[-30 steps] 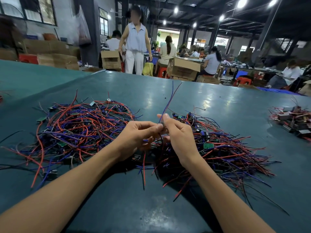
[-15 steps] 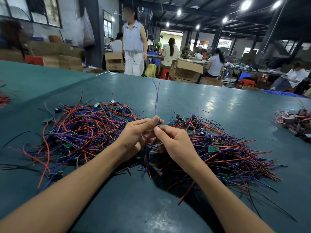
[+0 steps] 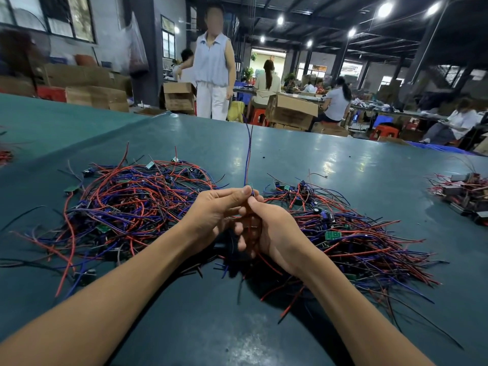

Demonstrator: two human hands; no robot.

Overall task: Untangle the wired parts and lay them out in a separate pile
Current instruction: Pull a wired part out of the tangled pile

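Note:
Two heaps of red, blue and black wired parts lie on the teal table [image 3: 303, 159]: a looser pile at the left [image 3: 132, 204] and a tangled pile at the right [image 3: 351, 233]. Between them, my left hand [image 3: 214, 210] and my right hand [image 3: 274, 231] meet above the table and both pinch one wired part [image 3: 248, 159]. Its blue and red leads stand straight up from my fingertips. A small green board shows at the fingertips. More red wire runs down through my right palm.
Another heap of parts [image 3: 464, 194] sits at the table's right edge, and a few red wires [image 3: 5, 155] show at the far left. A person in a pale top [image 3: 214, 75] stands beyond the far table edge, amid cardboard boxes [image 3: 290, 109] and seated workers.
The upright leads swung from leaning right to vertical. My hands drew closer together and a little nearer to me. The standing person stepped closer to the table.

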